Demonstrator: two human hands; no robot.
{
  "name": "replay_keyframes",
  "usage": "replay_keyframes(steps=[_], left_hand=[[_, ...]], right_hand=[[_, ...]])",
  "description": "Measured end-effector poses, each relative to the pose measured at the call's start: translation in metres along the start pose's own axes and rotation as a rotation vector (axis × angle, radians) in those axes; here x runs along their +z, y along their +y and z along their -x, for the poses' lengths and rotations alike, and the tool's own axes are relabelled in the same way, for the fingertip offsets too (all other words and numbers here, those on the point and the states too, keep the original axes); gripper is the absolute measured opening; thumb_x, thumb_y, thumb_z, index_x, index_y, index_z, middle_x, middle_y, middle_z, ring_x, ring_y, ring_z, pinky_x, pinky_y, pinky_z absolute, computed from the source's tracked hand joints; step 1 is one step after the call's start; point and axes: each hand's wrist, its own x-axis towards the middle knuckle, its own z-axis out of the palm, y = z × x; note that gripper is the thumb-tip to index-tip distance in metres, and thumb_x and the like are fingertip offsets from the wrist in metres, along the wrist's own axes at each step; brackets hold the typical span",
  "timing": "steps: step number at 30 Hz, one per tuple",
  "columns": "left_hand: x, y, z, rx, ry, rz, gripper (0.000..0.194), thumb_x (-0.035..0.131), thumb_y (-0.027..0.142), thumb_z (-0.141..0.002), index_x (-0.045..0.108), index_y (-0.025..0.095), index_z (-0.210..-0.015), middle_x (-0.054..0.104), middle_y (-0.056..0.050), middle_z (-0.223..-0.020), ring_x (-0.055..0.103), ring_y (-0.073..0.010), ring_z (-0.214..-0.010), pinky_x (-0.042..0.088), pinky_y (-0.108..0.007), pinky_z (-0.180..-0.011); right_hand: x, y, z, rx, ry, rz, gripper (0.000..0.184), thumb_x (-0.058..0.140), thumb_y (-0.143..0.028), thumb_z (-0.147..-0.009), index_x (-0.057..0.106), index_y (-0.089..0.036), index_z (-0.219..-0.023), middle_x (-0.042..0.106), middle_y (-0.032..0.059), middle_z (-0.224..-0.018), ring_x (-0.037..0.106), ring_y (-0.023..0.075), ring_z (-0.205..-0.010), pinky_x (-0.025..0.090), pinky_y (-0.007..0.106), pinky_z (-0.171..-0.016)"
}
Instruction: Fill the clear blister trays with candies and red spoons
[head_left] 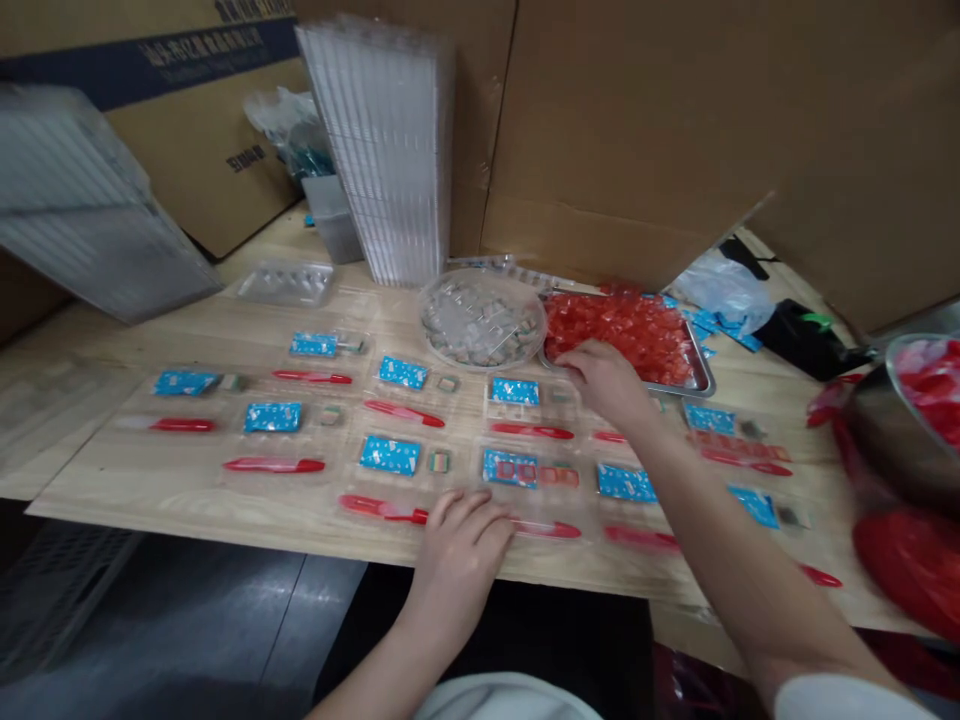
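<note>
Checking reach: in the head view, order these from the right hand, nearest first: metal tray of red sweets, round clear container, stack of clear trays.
1. Metal tray: under the right hand.
2. Round clear container: left of the tray.
3. Stack of clear trays: farther back-left.

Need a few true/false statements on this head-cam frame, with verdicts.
1. The right hand reaches over the edge of a metal tray of red wrapped pieces. True.
2. The left hand grips the round clear box. False: it lies near the front edge of the table, beside a red stick; the box sits at the back.
3. Blue packets lie in clear trays on the table. True.
4. The tall stack of clear trays stands beside the steel bowl. False: it stands at the back, against cardboard; the bowl is far right.
5. Something red fills the steel bowl. True.
</note>
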Motion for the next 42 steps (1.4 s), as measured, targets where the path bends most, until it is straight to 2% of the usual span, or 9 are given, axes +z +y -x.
replay_keyframes(steps=[4, 8, 10, 12, 15, 19, 31, 36, 42], left_hand=[[0.005, 0.005, 0.000, 0.015, -0.009, 0.006, 0.017, 0.055, 0.010, -0.085, 0.063, 0.023, -0.092, 0.071, -0.001, -0.102, 0.059, -0.0231, -0.105, 0.033, -0.044, -0.097], [-0.004, 0.009, -0.006, -0.009, 0.031, 0.096, 0.019, 0.055, 0.011, -0.084, 0.063, 0.024, -0.095, 0.070, -0.001, -0.102, 0.060, -0.0224, -0.102, 0.034, -0.044, -0.098], [-0.011, 0.009, -0.014, -0.086, 0.080, 0.224, 0.019, 0.055, 0.012, -0.085, 0.063, 0.025, -0.096, 0.070, -0.002, -0.102, 0.061, -0.0204, -0.099, 0.037, -0.041, -0.096], [-0.016, 0.007, -0.028, -0.238, 0.162, 0.429, 0.017, 0.055, 0.015, -0.086, 0.063, 0.025, -0.098, 0.069, -0.003, -0.101, 0.061, -0.0187, -0.097, 0.042, -0.037, -0.092], [-0.018, 0.005, -0.053, -0.464, 0.274, 0.835, 0.019, 0.060, 0.021, -0.083, 0.062, 0.022, -0.102, 0.068, -0.004, -0.100, 0.063, -0.0173, -0.094, 0.049, -0.031, -0.084], [-0.013, 0.007, -0.072, -0.539, 0.225, 1.189, 0.018, 0.067, 0.021, -0.075, 0.065, 0.017, -0.093, 0.070, -0.003, -0.091, 0.065, -0.0145, -0.083, 0.051, -0.026, -0.076], [-0.006, 0.013, -0.061, -0.674, 0.343, 1.404, 0.019, 0.067, 0.013, -0.067, 0.052, 0.018, -0.078, 0.066, 0.002, -0.076, 0.062, -0.0101, -0.071, 0.049, -0.022, -0.067], [-0.011, -0.008, -0.052, -0.610, 0.498, 1.057, 0.015, 0.067, 0.018, -0.073, 0.058, 0.017, -0.084, 0.063, 0.000, -0.085, 0.061, -0.0109, -0.080, 0.048, -0.023, -0.075], [-0.025, -0.032, -0.018, -0.562, 0.451, 0.601, 0.007, 0.058, 0.021, -0.082, 0.061, 0.019, -0.088, 0.063, -0.002, -0.088, 0.061, -0.0134, -0.083, 0.047, -0.026, -0.077]], right_hand=[[0.005, 0.042, -0.038, -0.051, -0.119, 0.033, 0.026, 0.049, -0.007, -0.079, 0.071, -0.018, -0.086, 0.062, 0.0098, -0.087, 0.054, 0.0209, -0.089, 0.041, 0.031, -0.079], [0.001, 0.042, -0.038, -0.029, -0.063, -0.042, 0.020, 0.051, -0.012, -0.081, 0.070, -0.015, -0.087, 0.065, 0.0107, -0.089, 0.057, 0.0198, -0.087, 0.043, 0.031, -0.080], [-0.006, 0.028, -0.022, 0.089, 0.015, -0.284, 0.023, 0.049, -0.021, -0.085, 0.066, -0.015, -0.098, 0.066, 0.0099, -0.094, 0.060, 0.0183, -0.083, 0.046, 0.031, -0.075], [-0.014, 0.004, 0.002, 0.287, 0.049, -0.783, 0.026, 0.052, -0.034, -0.085, 0.064, -0.018, -0.102, 0.067, 0.0071, -0.092, 0.061, 0.0158, -0.074, 0.049, 0.029, -0.067], [-0.019, -0.039, 0.042, 0.534, -0.076, -1.443, 0.026, 0.070, -0.038, -0.070, 0.068, -0.021, -0.089, 0.069, 0.0032, -0.083, 0.061, 0.0123, -0.065, 0.050, 0.026, -0.059], [-0.014, -0.080, 0.074, 0.661, -0.152, -1.696, 0.021, 0.075, -0.035, -0.067, 0.068, -0.020, -0.080, 0.068, 0.0007, -0.074, 0.061, 0.0103, -0.063, 0.049, 0.022, -0.058], [-0.007, -0.107, 0.086, 0.430, -0.011, -1.198, 0.019, 0.068, -0.037, -0.073, 0.065, -0.018, -0.076, 0.069, 0.0038, -0.076, 0.063, 0.0154, -0.069, 0.051, 0.029, -0.066], [-0.003, -0.088, 0.095, 0.435, 0.131, -1.002, 0.017, 0.061, -0.034, -0.080, 0.062, -0.018, -0.088, 0.066, 0.0031, -0.076, 0.062, 0.0154, -0.067, 0.051, 0.028, -0.061], [-0.003, -0.081, 0.126, 0.001, -0.019, -0.465, 0.016, 0.051, -0.021, -0.088, 0.064, -0.022, -0.098, 0.062, 0.0062, -0.094, 0.059, 0.0173, -0.086, 0.050, 0.029, -0.070]])
